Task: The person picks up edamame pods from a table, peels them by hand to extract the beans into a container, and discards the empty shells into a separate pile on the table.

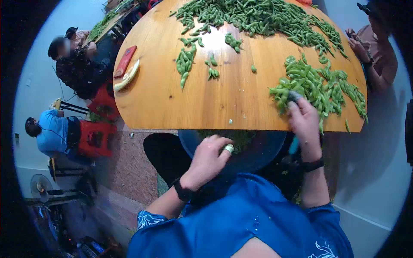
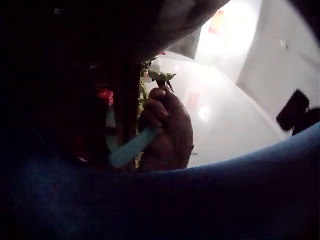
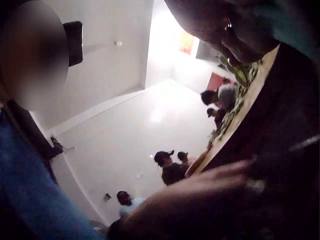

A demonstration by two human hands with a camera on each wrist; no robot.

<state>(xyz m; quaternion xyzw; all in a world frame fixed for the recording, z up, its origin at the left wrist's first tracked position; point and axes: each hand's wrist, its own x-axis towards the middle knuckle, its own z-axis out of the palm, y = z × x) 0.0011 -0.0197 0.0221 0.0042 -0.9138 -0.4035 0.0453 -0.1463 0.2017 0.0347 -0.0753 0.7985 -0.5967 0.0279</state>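
Observation:
The left hand (image 1: 208, 158) is over the blue basin (image 1: 275, 150), fingers curled, with a small pale green piece (image 1: 229, 148) between thumb and fingers. At the near edge of a heap of green pods (image 1: 307, 81), the right hand (image 1: 304, 122) reaches in, a dark cover or object (image 1: 294, 96) at its fingertips. A teal handle (image 1: 294, 145) sticks out below that palm. In the left wrist view the right hand (image 2: 170, 127) has its fingers curled round the teal handle (image 2: 132, 148), with a green pod (image 2: 162, 76) at its fingertips. The right wrist view is dark and blurred around the hands.
A larger pod heap (image 1: 258, 17) covers the far side of the wooden table (image 1: 206, 103). Small pod clusters (image 1: 185, 62) lie left of the middle. A red object (image 1: 125, 61) and a pale curved peel-like thing (image 1: 127, 76) lie at the left edge. Other people sit nearby.

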